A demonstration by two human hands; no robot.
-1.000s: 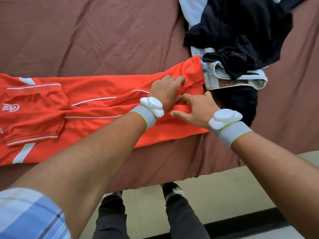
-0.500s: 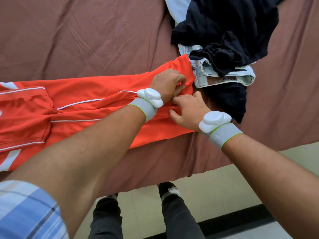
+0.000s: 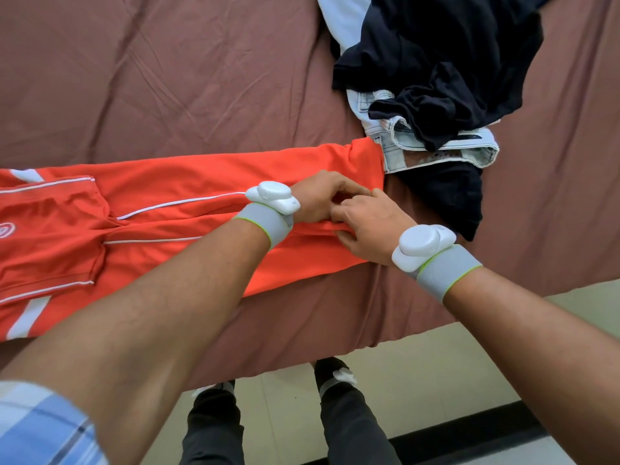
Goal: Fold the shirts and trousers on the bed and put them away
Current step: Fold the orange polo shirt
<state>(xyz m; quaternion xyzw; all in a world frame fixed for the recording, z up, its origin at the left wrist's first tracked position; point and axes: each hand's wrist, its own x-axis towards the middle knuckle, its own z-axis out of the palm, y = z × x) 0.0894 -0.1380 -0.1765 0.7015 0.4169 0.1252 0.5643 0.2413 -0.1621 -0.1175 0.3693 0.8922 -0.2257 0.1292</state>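
Orange trousers (image 3: pixel 188 182) with thin white stripes lie flat along the bed, waist at the left, leg ends at the right. Both my hands meet at the leg ends. My left hand (image 3: pixel 322 196) has its fingers curled into the orange cloth near the hem. Right beside it, my right hand (image 3: pixel 365 226) pinches a fold of the same cloth at the nearer leg. Beyond the hem, a heap of dark clothes (image 3: pixel 446 62) lies over pale denim jeans (image 3: pixel 436 156) and a light blue garment (image 3: pixel 345 18).
The bed is covered by a brown sheet (image 3: pixel 167 78), creased, with its front edge running across below the trousers. Below that edge are a pale floor (image 3: pixel 453 380) and my legs and feet (image 3: pixel 335 380). A dark strip runs along the floor at the bottom right.
My left hand went from lying flat on the leg ends to curling into the cloth. My right hand closed in beside it and took a pinch of fabric.
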